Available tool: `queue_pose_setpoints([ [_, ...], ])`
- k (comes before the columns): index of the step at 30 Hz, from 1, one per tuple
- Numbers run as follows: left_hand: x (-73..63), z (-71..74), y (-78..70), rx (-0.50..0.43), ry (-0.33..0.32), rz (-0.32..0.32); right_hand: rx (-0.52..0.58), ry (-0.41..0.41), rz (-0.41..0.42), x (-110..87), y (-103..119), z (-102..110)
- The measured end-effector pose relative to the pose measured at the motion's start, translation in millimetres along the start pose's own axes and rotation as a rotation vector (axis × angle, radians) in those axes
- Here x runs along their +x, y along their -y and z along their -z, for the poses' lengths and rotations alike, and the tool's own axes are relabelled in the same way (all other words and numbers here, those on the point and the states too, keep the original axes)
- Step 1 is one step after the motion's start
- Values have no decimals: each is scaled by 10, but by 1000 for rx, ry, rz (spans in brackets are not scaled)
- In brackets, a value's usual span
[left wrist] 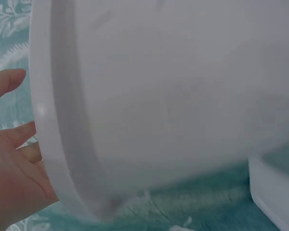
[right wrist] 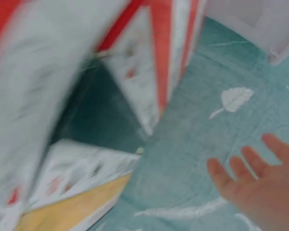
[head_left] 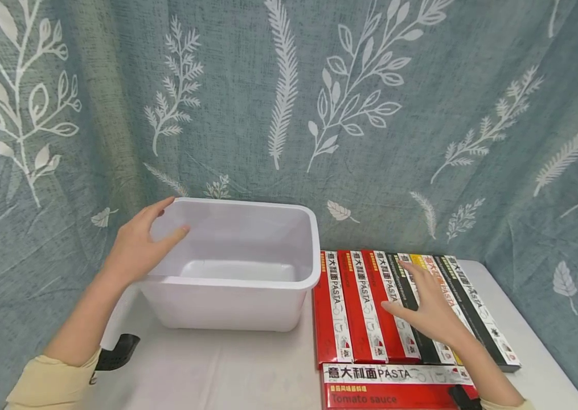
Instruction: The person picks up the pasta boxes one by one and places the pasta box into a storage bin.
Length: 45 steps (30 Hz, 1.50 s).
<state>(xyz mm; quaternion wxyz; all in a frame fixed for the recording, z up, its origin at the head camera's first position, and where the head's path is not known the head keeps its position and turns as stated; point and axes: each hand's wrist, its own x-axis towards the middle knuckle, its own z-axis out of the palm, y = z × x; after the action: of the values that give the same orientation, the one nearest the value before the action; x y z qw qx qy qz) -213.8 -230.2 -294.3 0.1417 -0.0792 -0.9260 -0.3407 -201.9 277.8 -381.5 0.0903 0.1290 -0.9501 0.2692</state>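
A white plastic bin (head_left: 227,304) stands on the table in the head view, and its visible inside is bare. My left hand (head_left: 140,245) is at its left end, thumb and fingers spread near the rim (left wrist: 43,106); whether they touch it I cannot tell. To the right, several pasta boxes lie side by side: red ones (head_left: 328,327), black ones (head_left: 483,319) and a yellow one (head_left: 417,259) partly hidden. Over this row is my right hand (head_left: 427,310), fingers apart and holding nothing. In the right wrist view the boxes are blurred.
One more red pasta box (head_left: 386,396), labelled Tomato sauce, lies crosswise in front of the row, partly under my right wrist. A leaf-patterned green-blue cloth (head_left: 247,114) hangs behind and at the sides. The white tabletop (head_left: 227,370) shows in front of the bin.
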Motion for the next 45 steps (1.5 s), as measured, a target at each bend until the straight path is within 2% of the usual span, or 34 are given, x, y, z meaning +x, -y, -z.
queue_pose_setpoints([
  [6, -14, 91, 211, 13, 56, 70, -16, 151, 30, -294, -185, 52],
  [13, -13, 109, 375, 22, 103, 152, 4, 321, 22, -595, -367, 133],
  [18, 16, 109, 415, -13, 107, 208, -14, 420, -28, -768, -466, 173],
  [22, 54, 116, 410, -32, 150, 255, -3, 494, -135, -884, -532, 213],
  [26, 93, 103, 432, -33, 207, 290, -29, 524, -238, -936, -565, 234],
  [30, 111, 66, 496, -31, 232, 299, -93, 531, -265, -944, -595, 224],
  [37, 95, 79, 555, -5, 280, 295, -163, 534, -165, -954, -633, 203],
  [42, 87, 77, 577, -26, 306, 296, -165, 551, -193, -970, -657, 168],
  [45, 86, 73, 583, -38, 310, 295, -219, 557, -123, -989, -683, 142],
])
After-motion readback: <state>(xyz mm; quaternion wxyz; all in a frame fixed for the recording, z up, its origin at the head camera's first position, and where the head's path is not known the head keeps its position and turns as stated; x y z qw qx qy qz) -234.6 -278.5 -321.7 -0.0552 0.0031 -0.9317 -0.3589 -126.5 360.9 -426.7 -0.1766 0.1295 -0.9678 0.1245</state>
